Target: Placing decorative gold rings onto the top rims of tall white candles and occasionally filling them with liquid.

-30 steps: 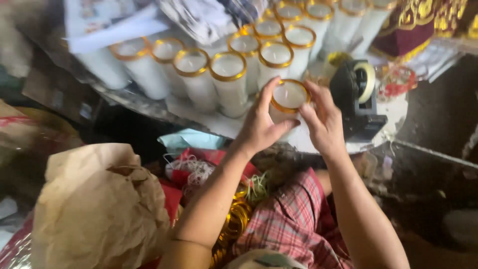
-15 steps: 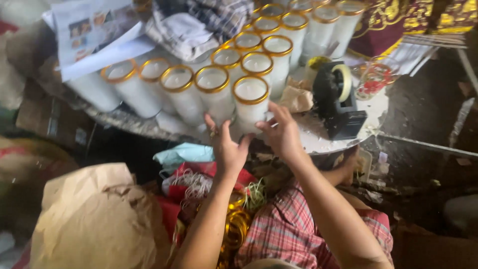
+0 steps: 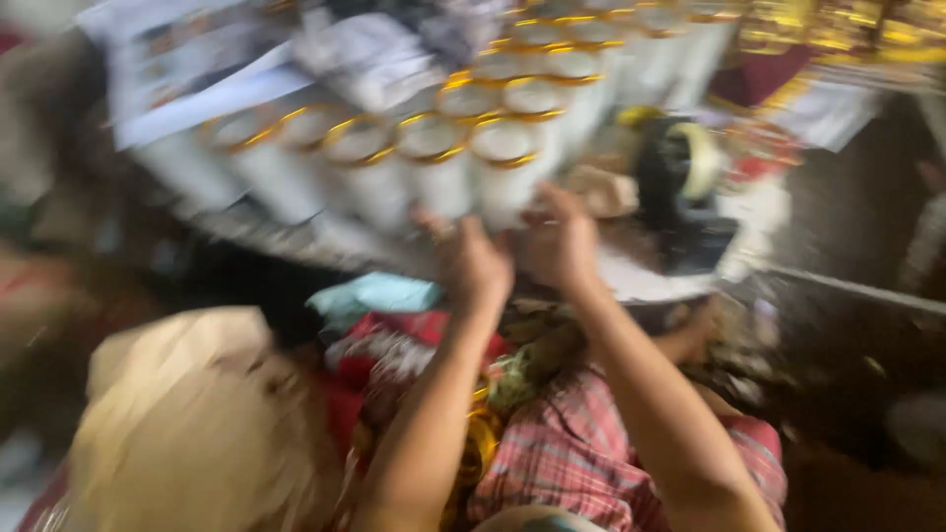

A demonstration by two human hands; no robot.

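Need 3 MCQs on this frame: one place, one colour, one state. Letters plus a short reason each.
1. Where does the black tape dispenser stand relative to the two hands?
A. To their right, on the table
B. Down on the lap
C. To the left of the paper bag

2. What colour are the rims of the white cylindrical jars?
A. Blue
B. Gold
C. Black

3. What are the left hand and right hand doing?
A. Resting on the plaid cloth
B. Both raised at the nearest white gold-rimmed jar
C. Holding the crumpled brown paper bag

Answers:
1. A: the dispenser sits on the table surface right of the right hand.
2. B: each jar top shows a gold band.
3. B: both hands flank the front jar's base; blur hides the exact grip.
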